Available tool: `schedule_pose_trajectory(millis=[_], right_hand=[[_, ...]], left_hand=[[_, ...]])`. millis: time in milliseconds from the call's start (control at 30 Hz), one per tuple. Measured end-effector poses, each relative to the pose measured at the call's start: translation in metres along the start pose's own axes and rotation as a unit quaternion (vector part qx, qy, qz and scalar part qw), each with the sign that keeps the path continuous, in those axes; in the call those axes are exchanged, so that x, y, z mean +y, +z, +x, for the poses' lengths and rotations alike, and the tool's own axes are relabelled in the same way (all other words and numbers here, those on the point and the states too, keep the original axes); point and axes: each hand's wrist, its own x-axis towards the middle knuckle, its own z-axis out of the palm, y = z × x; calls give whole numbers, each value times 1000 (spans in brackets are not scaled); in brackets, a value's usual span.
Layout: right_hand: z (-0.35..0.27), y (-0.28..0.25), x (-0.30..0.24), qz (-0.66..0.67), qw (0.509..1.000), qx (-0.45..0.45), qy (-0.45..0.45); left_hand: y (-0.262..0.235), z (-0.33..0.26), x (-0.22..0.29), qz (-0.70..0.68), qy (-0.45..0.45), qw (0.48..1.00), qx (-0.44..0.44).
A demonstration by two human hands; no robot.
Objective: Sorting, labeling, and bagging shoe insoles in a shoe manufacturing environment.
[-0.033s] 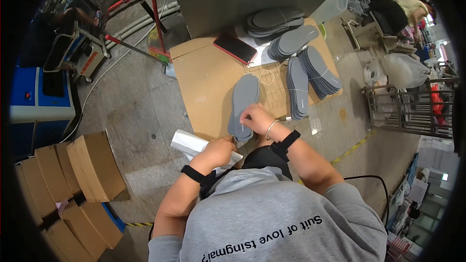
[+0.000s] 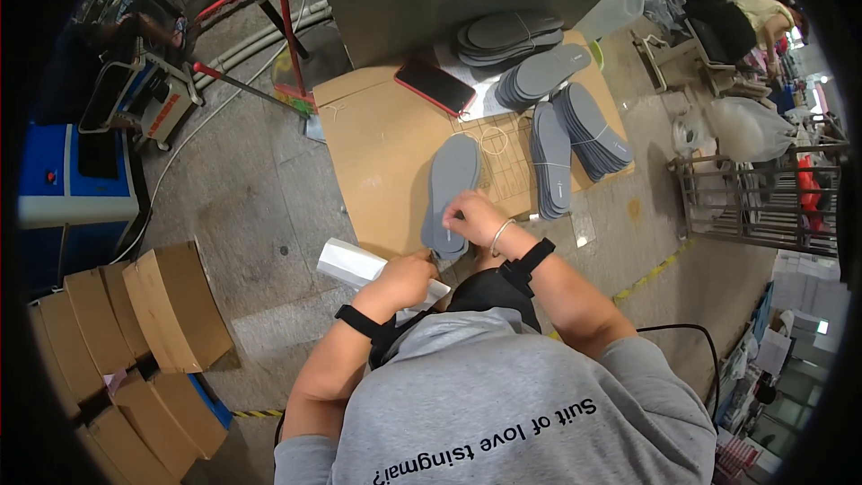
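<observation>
A stack of grey insoles (image 2: 454,171) lies on the cardboard-covered surface in front of me, its heel end toward my body. Over that near end is my right hand (image 2: 476,218), fingers curled together in a pinch; anything between them is too small to make out. My left hand (image 2: 406,280) is closed beside the heel end of the stack, and whatever it grips is hidden. Partly under the left hand is a shiny white folded sheet or trough (image 2: 350,265). A loose loop of pale string (image 2: 494,141) lies right of the stack.
Tied insole bundles (image 2: 550,162) stand at the right and back of the cardboard (image 2: 368,175). A red-edged phone (image 2: 435,88) lies farther back, before a grey metal panel (image 2: 449,0). Cardboard boxes (image 2: 175,310) are at lower left, a metal rack (image 2: 750,202) at right. Other people are beyond.
</observation>
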Motion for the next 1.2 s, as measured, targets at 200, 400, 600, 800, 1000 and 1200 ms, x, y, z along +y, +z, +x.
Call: schedule_pose_trajectory(millis=[200, 400, 600, 800, 1000, 1200], right_hand=[[6, 5, 1, -21, 999, -29, -6], [3, 8, 1, -29, 999, -32, 4], [0, 18, -1, -49, 999, 21, 6], [-11, 22, -5, -54, 995, 77, -25], [-11, 24, -12, -72, 990, 119, 1], [-8, 27, -25, -79, 978, 170, 88]], left_hand=[[27, 11, -17, -5, 0, 1000, -1], [29, 19, -18, -23, 5, 1000, -12], [29, 19, -18, -34, 4, 999, -9], [17, 17, -11, -73, -5, 997, -10], [19, 18, -15, -86, -7, 996, -14], [4, 14, 0, -94, -7, 996, 9]])
